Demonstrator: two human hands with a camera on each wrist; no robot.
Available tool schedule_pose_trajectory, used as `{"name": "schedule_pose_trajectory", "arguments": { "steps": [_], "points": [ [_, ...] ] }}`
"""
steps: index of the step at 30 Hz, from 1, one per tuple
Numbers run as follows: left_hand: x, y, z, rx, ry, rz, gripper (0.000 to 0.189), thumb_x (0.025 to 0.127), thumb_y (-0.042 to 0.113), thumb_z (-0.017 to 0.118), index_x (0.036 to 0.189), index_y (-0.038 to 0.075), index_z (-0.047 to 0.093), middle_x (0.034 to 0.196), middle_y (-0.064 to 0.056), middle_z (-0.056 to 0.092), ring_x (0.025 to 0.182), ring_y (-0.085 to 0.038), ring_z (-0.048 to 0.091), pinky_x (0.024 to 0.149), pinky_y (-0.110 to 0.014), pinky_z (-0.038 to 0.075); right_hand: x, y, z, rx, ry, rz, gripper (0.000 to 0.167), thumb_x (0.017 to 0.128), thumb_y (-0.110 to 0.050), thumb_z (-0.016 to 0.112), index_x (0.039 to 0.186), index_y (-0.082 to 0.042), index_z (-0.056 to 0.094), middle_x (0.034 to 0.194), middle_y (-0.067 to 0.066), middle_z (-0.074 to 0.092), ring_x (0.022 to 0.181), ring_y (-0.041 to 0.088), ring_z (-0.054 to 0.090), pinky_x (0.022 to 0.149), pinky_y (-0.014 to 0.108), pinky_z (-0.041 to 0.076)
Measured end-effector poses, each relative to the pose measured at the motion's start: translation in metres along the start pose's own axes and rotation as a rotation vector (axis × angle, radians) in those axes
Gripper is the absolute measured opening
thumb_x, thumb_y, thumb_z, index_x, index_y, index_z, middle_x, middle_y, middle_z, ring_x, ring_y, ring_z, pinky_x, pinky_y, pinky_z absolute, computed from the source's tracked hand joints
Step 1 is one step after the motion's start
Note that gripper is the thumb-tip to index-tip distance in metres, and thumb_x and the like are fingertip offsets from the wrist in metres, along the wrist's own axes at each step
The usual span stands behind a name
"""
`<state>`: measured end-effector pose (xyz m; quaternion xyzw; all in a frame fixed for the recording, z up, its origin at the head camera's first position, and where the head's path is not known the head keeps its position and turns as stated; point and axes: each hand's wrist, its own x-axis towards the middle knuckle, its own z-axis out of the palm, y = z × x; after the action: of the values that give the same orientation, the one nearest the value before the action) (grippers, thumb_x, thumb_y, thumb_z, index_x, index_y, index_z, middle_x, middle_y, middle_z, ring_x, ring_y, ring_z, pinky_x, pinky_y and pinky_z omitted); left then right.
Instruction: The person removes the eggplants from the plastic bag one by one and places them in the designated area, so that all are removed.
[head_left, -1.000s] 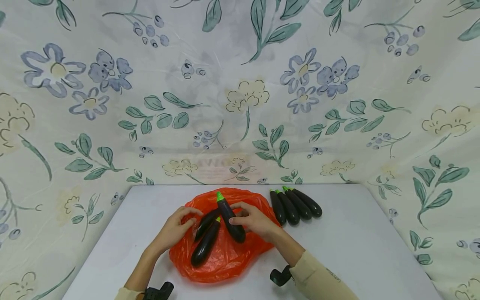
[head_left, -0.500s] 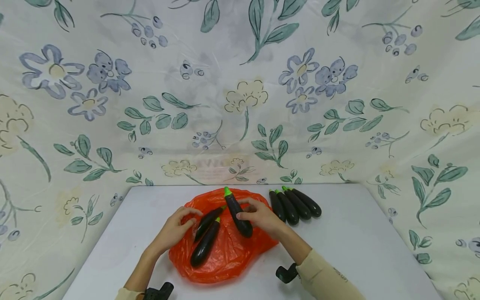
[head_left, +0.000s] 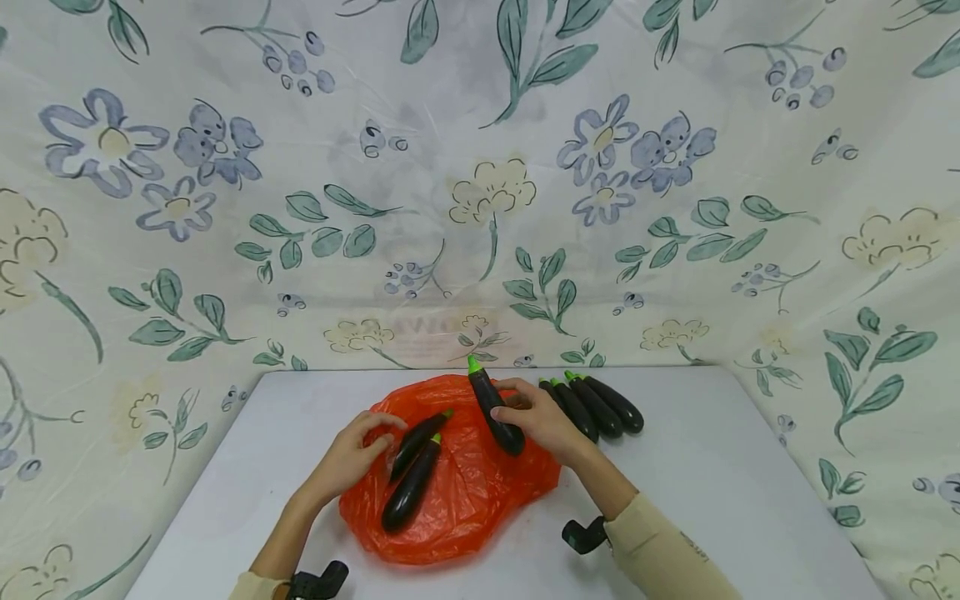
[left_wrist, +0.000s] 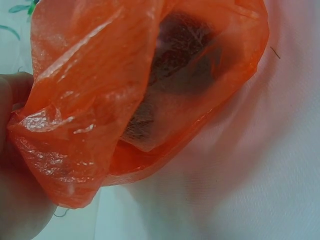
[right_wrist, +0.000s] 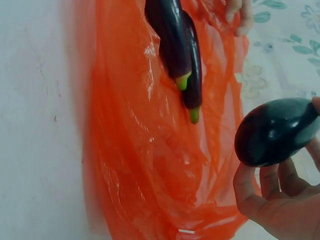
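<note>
My right hand (head_left: 536,421) grips an eggplant (head_left: 495,417) with a bright green stem end, held above the right part of an orange-red plastic bag (head_left: 480,508). In the right wrist view its dark rounded end (right_wrist: 275,132) faces the camera, with fingers curled under it. My left hand (head_left: 348,458) stays at the bag's left side, and in the left wrist view the thumb and a finger pinch the bag's plastic (left_wrist: 75,125). Two more eggplants lie on the bag, a front one (head_left: 411,492) and a partly covered one (head_left: 415,446) behind it.
Right of the bag, several eggplants (head_left: 600,408) lie side by side near the back edge of the white table (head_left: 697,500); my right hand partly covers the leftmost. A floral cloth (head_left: 480,250) hangs behind and along the sides.
My right hand has carried its eggplant to the right and toward the back, away from the two on the bag. My left hand has stayed in place.
</note>
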<state>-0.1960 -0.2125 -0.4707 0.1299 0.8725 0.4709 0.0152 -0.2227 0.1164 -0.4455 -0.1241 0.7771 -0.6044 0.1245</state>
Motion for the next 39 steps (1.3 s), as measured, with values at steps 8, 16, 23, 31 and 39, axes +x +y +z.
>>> {"name": "schedule_pose_trajectory", "arguments": {
  "steps": [8, 16, 23, 31, 39],
  "points": [
    [0.001, 0.0, 0.001, -0.005, -0.013, -0.01, 0.023, 0.101, 0.007, 0.055, 0.119, 0.014, 0.067, 0.116, -0.01, 0.053, 0.1, -0.027, 0.053, 0.085, -0.038, 0.052, -0.003, 0.002, -0.008, 0.012, 0.033, 0.004, 0.045, 0.093, -0.032, 0.071, 0.135, -0.023, 0.06, 0.128, 0.012, 0.06, 0.113, 0.03, 0.056, 0.094, 0.048, 0.054],
    [-0.002, 0.004, 0.0, -0.026, -0.02, -0.014, 0.022, 0.1, 0.007, 0.056, 0.118, 0.015, 0.067, 0.114, -0.011, 0.052, 0.097, -0.027, 0.054, 0.082, -0.035, 0.053, -0.004, 0.005, -0.012, 0.029, 0.076, 0.018, 0.045, 0.092, -0.03, 0.071, 0.135, -0.024, 0.06, 0.126, 0.014, 0.06, 0.108, 0.031, 0.058, 0.093, 0.049, 0.054],
    [-0.002, 0.002, 0.0, -0.016, -0.009, -0.014, 0.024, 0.1, 0.005, 0.055, 0.12, 0.012, 0.067, 0.116, -0.012, 0.052, 0.102, -0.028, 0.052, 0.086, -0.039, 0.053, -0.004, 0.006, -0.017, 0.036, 0.112, 0.023, 0.046, 0.092, -0.028, 0.072, 0.136, -0.025, 0.06, 0.123, 0.013, 0.061, 0.107, 0.03, 0.059, 0.09, 0.047, 0.056],
    [-0.005, 0.009, -0.001, -0.039, -0.023, -0.019, 0.023, 0.101, 0.004, 0.054, 0.12, 0.009, 0.066, 0.114, -0.013, 0.051, 0.091, -0.025, 0.055, 0.077, -0.03, 0.055, -0.005, 0.008, -0.027, 0.011, 0.137, 0.012, 0.046, 0.092, -0.028, 0.072, 0.137, -0.028, 0.059, 0.123, 0.012, 0.061, 0.106, 0.029, 0.059, 0.089, 0.047, 0.056],
    [-0.002, 0.001, 0.001, -0.038, -0.015, -0.028, 0.023, 0.101, 0.007, 0.055, 0.119, 0.015, 0.067, 0.116, -0.011, 0.053, 0.099, -0.027, 0.054, 0.084, -0.035, 0.055, -0.008, 0.012, -0.039, 0.001, 0.149, 0.003, 0.048, 0.093, -0.029, 0.071, 0.139, -0.028, 0.058, 0.127, 0.013, 0.06, 0.108, 0.031, 0.059, 0.091, 0.048, 0.055]
  ]
}}
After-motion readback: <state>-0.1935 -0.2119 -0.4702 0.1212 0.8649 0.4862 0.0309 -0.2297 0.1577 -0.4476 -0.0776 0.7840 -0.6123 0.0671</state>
